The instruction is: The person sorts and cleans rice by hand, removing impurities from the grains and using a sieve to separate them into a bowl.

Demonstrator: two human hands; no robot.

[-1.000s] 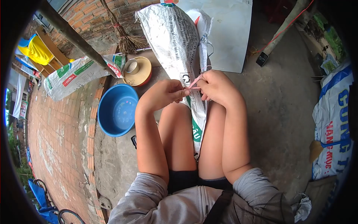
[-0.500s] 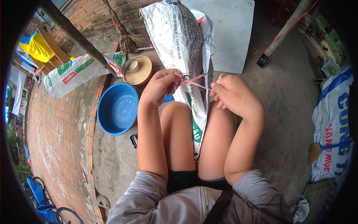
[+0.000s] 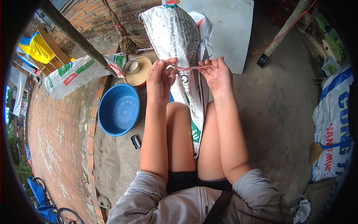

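Observation:
A thin pink string [image 3: 188, 68] is stretched nearly level between my hands, in front of the white woven sack. One end is held in the fingers of my left hand [image 3: 158, 83], whose index finger points inward along it. Thumb and fingers of my right hand [image 3: 218, 76] pinch the other end, palm turned up toward me. Behind the string, the printed white sack [image 3: 173, 31] stands tall and tapers down between my knees. Its lower end, with green print, lies between my thighs.
To my left are a blue basin [image 3: 118, 112] and a round tan lid [image 3: 143, 76] with a metal can [image 3: 133, 66] on it. Another sack [image 3: 74, 74] lies beyond a wooden pole [image 3: 78, 35]. A straw broom [image 3: 130, 41] leans on the brick wall. Large printed sacking [image 3: 332, 127] stands right.
My hands have risen slightly and the right has moved inward, its palm turning up. The pink string, crossed in a loop before, is now pulled into one nearly straight line.

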